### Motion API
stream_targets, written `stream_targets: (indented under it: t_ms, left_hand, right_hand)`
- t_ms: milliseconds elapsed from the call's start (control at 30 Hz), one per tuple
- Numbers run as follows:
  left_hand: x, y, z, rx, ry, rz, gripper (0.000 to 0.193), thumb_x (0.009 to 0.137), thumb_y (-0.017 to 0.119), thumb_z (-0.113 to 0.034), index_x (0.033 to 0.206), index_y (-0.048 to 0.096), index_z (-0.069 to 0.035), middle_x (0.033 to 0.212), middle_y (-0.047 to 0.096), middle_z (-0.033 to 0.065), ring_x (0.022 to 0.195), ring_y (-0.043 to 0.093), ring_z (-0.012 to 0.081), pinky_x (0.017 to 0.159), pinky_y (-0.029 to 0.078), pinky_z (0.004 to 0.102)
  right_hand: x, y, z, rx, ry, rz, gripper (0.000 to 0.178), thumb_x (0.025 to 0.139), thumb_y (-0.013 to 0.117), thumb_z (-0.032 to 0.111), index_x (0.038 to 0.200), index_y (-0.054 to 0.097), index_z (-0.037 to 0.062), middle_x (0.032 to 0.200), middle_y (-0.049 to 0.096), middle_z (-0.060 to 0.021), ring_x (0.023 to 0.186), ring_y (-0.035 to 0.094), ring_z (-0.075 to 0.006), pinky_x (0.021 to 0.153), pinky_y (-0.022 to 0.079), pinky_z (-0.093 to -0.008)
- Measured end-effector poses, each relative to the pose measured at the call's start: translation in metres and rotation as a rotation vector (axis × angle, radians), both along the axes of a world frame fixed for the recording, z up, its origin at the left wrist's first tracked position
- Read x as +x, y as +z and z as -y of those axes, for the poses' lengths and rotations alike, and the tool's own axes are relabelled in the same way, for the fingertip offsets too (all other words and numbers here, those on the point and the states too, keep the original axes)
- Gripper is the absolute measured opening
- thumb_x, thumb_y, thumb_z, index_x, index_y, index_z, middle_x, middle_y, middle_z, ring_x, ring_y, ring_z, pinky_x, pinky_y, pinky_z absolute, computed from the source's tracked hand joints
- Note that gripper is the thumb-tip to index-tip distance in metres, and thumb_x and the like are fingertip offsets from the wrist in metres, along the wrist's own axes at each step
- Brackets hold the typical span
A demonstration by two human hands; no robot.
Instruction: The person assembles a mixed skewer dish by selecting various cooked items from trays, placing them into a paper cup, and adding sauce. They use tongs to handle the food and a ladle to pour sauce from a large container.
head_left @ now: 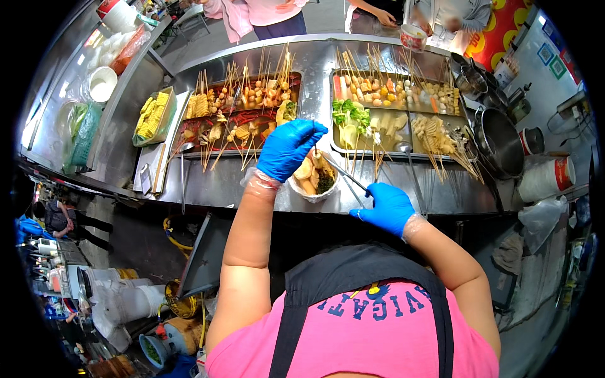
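Observation:
My left hand (287, 151), in a blue glove, is closed in a pinch above a bowl. A thin skewer seems to run down from its fingertips into the food. My right hand (389, 211), gloved in blue too, grips slim metal tongs (350, 177) whose tips reach over the bowl's right side. The white bowl (314, 198) seems lined with clear plastic and stands near the counter's front edge. Pale food pieces (307, 177) and a dark green clump (325, 181) fill it. The tips of the tongs are hard to make out against the food.
Broth trays (305, 94) (329, 82) full of skewers stand behind the bowl, left and right. Ladles (403, 147) rest at their front. Yellow skewered food fills a tub (165, 116) at left. Pots (498, 142) stand at right. People (277, 16) stand across the counter, one holding a bowl (413, 38).

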State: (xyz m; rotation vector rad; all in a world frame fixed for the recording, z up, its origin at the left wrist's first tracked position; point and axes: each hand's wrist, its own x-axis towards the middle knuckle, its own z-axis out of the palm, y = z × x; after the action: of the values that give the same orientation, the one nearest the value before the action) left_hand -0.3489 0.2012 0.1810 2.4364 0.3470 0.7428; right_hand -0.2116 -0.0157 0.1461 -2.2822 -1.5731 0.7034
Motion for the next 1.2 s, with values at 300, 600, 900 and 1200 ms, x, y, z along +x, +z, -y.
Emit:
stream_targets:
  t_ms: [300,600,900,1200]
  left_hand:
    - [-0.019,-0.007,0.009,-0.426,0.134,0.070,0.020,0.090,0.053,-0.012,0.103,0.062,0.000,0.092,0.066,0.0055,0.082,0.060,0.0099,0.076,0.047,0.0237]
    - [-0.043,-0.002,0.008,-0.487,0.124,0.220,0.022,0.091,0.051,-0.012,0.106,0.060,0.000,0.095,0.065,0.0058,0.085,0.060,0.0113,0.079,0.048,0.0255]
    - [-0.065,0.007,-0.002,-0.625,0.146,0.324,0.022,0.092,0.049,-0.012,0.105,0.061,0.001,0.094,0.065,0.0080,0.085,0.061,0.0132,0.080,0.048,0.0254]
    - [-0.051,-0.005,0.012,-0.698,0.348,0.468,0.017,0.084,0.061,-0.010,0.097,0.064,0.001,0.085,0.066,0.0068,0.076,0.062,0.0112,0.068,0.050,0.0229]
  right_hand:
    - [0.000,-0.024,-0.008,-0.113,0.043,0.006,0.065,0.070,0.061,0.056,0.104,0.055,0.0005,0.100,0.059,-0.0193,0.093,0.059,-0.0326,0.080,0.047,-0.0389]
    - [0.004,-0.051,-0.016,0.076,0.188,-0.071,0.031,0.076,0.062,0.039,0.085,0.060,0.0087,0.081,0.062,-0.0144,0.077,0.060,-0.0325,0.068,0.047,-0.0403]
    - [0.012,-0.046,-0.013,0.169,0.100,-0.101,0.029,0.080,0.058,0.037,0.083,0.060,0.0087,0.079,0.061,-0.0146,0.073,0.059,-0.0334,0.064,0.046,-0.0405]
    - [-0.021,-0.015,-0.003,-0.046,0.090,-0.388,0.054,0.074,0.063,0.050,0.099,0.058,0.0025,0.090,0.062,-0.0164,0.083,0.060,-0.0296,0.076,0.047,-0.0365]
